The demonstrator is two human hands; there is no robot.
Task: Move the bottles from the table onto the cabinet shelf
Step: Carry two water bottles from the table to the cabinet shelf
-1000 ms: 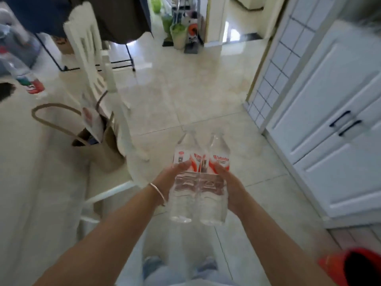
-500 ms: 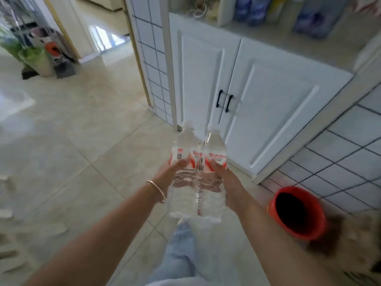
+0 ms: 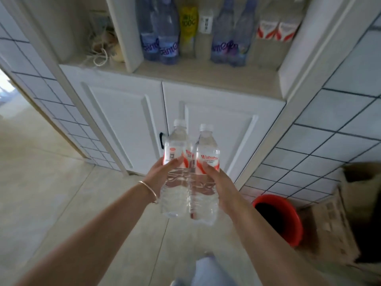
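Both hands carry the load: the left hand [image 3: 159, 175] wraps its fingers round the left bottle [image 3: 175, 172], and the right hand [image 3: 218, 182] grips the right bottle [image 3: 206, 174]. The two clear bottles are upright, pressed side by side and touching, held in the air in front of the white cabinet doors [image 3: 127, 124] and below the cabinet shelf [image 3: 206, 77].

On that shelf, blue bottles [image 3: 162, 32], a yellow bottle [image 3: 188, 25] and two red-labelled ones [image 3: 276, 29] already fill the back, leaving only the front strip bare. The likely trouble is in the setting down: two bottles lifted together may knock the standing row or end up too near the edge and topple. A red bucket [image 3: 288, 219] stands on the floor to the right, near enough to catch a careless step.
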